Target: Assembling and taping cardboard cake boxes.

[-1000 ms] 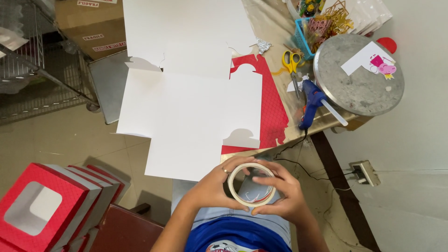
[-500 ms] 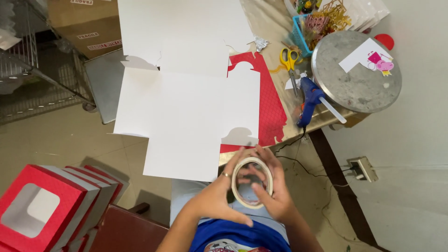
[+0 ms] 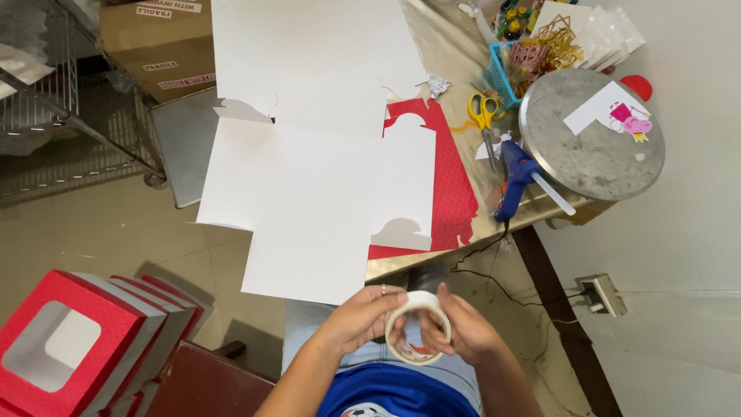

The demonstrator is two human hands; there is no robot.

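Tape roll (image 3: 417,327) now stands more edge-on below the table's (image 3: 432,255) near edge, left hand (image 3: 356,319) and right hand (image 3: 461,332) fingers clamped on its rim as before.

A brown carton (image 3: 150,46) sits on the floor at the top left, beside a wire rack, with white-and-red strip labels (image 3: 164,11) on its top and side. At the bottom left a row of red boxes (image 3: 93,340) with a quilted pattern stands upright, the nearest showing a rounded clear window. On the table lies a large white flattened box blank (image 3: 316,185), overlapping a red one (image 3: 448,193) at its right edge.
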